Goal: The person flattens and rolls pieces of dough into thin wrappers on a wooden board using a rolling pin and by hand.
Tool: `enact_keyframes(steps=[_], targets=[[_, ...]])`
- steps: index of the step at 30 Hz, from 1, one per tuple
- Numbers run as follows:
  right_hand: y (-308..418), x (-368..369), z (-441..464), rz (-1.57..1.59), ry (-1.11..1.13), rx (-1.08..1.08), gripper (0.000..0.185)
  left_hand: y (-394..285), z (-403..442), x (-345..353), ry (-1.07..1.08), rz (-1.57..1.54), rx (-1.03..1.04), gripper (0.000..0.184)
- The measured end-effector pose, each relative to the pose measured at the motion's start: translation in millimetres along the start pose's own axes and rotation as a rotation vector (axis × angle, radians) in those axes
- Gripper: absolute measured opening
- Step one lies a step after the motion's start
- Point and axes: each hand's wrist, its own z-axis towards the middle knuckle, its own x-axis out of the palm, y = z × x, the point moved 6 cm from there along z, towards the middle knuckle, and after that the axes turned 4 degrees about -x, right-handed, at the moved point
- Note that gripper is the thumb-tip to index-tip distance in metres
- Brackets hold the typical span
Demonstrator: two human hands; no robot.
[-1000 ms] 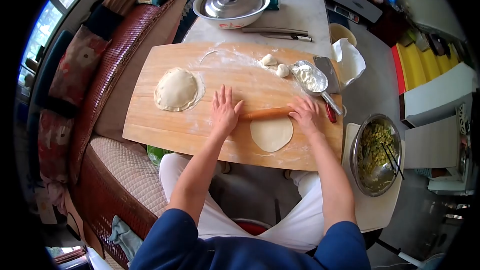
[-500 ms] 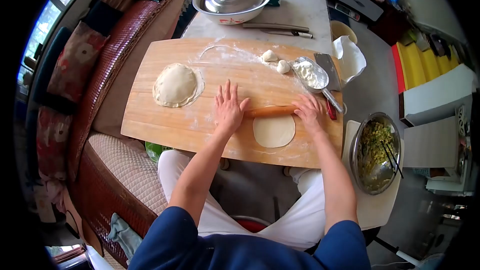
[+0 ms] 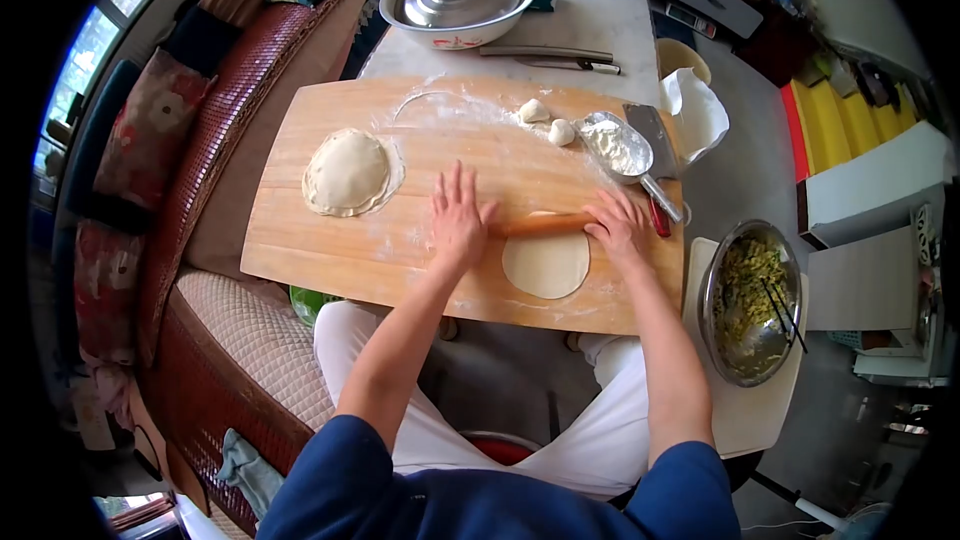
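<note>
Now, unlike before, dough [image 3: 547, 270] peeks past the rolling pin [image 3: 545, 225]; left hand [image 3: 460, 228] and right hand [image 3: 617, 230] touch its ends, fingers stretched.

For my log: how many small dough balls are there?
2: one dough ball near the far edge of the board, the other ball right and nearer, beside the scoop.
</note>
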Motion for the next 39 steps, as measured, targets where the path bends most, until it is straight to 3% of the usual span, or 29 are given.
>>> enact_keyframes(steps=[3,5,6,8,10,13,16,18,20,22,25,29,34,37,39], targets=[[-23,2,-53,0.065,-0.030,-0.061,0.044,-31,-81,-10,0.150,0.041,0.188,0.083],[11,-15,-82,-0.011,0.052,-0.112,0.047,-42,-150,-22,0.381,-0.010,0.294,0.090],[30,-25,-85,-0.045,0.093,-0.140,0.048,-42,-168,-24,0.376,-0.045,0.351,0.087],[42,-23,-67,-0.046,0.093,-0.119,0.045,-20,-144,-7,0.239,0.048,0.310,0.078],[43,-19,-25,-0.098,0.070,-0.115,0.042,-1,-77,-5,0.112,-0.005,0.139,0.067],[11,-1,6,-0.028,0.028,-0.001,0.037,8,1,-5,0.008,0.002,-0.038,0.063],[-17,-2,-18,0.003,-0.037,-0.017,0.039,-12,-16,-4,0.040,-0.048,0.049,0.068],[-23,-2,-55,0.019,-0.040,-0.091,0.041,-32,-78,-8,0.120,-0.029,0.159,0.081],[6,-16,-78,0.077,0.005,-0.163,0.044,-45,-143,-19,0.307,0.001,0.306,0.087],[26,-23,-65,-0.007,0.045,-0.155,0.038,-44,-150,-19,0.307,0.029,0.321,0.082],[19,-16,-11,-0.046,0.103,-0.079,0.033,-24,-61,-10,0.106,-0.007,0.140,0.073],[-10,-2,10,-0.021,0.008,-0.048,0.033,-13,22,-2,-0.049,-0.120,-0.011,0.069],[-4,-16,-77,0.117,0.021,-0.084,0.037,-44,-110,-9,0.258,-0.103,0.228,0.073],[29,-37,-65,0.037,0.039,-0.187,0.039,-26,-141,-10,0.230,-0.046,0.224,0.075],[43,-30,-35,-0.068,0.064,-0.208,0.039,-8,-97,-6,0.125,0.042,0.130,0.070]])
